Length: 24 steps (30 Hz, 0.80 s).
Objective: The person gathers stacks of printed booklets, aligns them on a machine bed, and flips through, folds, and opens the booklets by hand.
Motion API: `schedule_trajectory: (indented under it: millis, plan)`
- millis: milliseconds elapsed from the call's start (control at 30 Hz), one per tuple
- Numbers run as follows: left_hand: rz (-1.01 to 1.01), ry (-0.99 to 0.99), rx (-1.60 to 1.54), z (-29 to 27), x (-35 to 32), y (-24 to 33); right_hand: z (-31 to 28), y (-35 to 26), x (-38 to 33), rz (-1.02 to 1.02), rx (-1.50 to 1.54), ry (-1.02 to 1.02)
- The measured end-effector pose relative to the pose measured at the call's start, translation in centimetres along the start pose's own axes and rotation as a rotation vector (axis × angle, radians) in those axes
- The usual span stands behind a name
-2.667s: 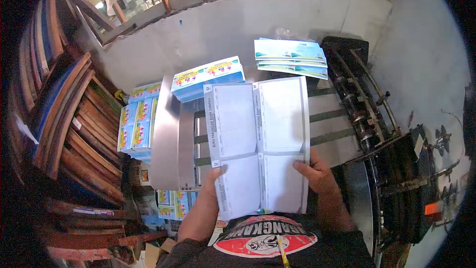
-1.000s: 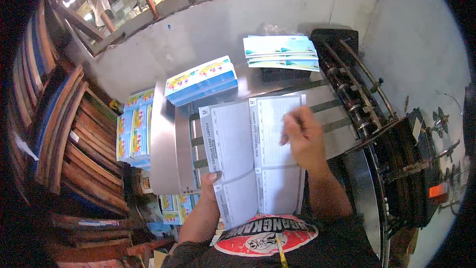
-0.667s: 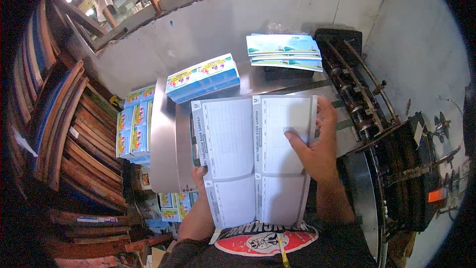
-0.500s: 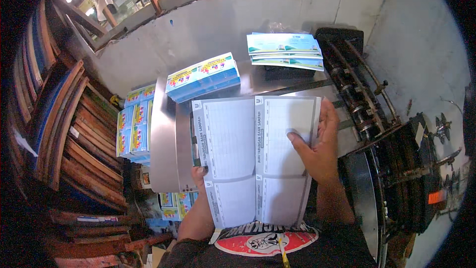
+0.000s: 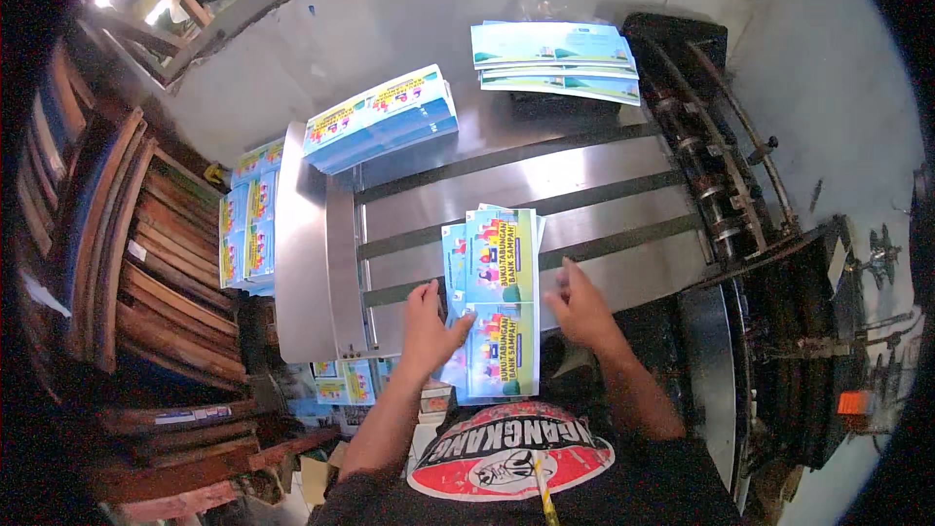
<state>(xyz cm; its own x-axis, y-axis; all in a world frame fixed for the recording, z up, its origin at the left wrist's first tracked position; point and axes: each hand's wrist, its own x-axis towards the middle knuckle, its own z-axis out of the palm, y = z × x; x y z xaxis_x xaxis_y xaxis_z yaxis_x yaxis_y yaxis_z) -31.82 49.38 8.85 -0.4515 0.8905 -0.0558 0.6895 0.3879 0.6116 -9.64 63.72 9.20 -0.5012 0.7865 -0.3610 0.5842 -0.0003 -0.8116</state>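
A folded paper booklet [image 5: 504, 302] with light-blue, yellow and pink printed covers is upright before my chest. Its two cover panels sit one above the other, and layered edges show at the top and left. My left hand [image 5: 429, 329] grips its left edge, thumb across the front and fingers curled by the side. My right hand [image 5: 584, 310] is just off the right edge, slightly smeared, its fingers apart with nothing in them. Whatever lies behind the booklet is hidden.
A metal table [image 5: 526, 175] with dark belt strips spans the middle. On it stand a tall booklet stack [image 5: 380, 127] and a pile of printed sheets [image 5: 555, 56]. Dark rollers [image 5: 716, 205] flank the right side. More stacks [image 5: 248, 224] and wooden frames [image 5: 175, 273] are left.
The spread showing white ruled pages is now folded shut, with coloured covers outward. My right hand has let go and moved off the right edge; the view has shifted slightly.
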Motion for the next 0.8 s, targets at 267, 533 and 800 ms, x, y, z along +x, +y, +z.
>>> schedule_trajectory:
  millis: [267,533,800]
  plan:
    - [-0.425,-0.154,-0.487,2.0,3.8,5.0,-0.3,1.2,-0.4,-0.17,0.219,-0.28]
    - [-0.018,-0.263,-0.043,-1.7,6.6,15.6,-9.8,2.3,1.7,-0.224,0.366,-0.329]
    - [0.503,-0.154,0.561,2.0,6.6,20.2,-17.5,4.2,4.0,-0.545,0.102,0.131]
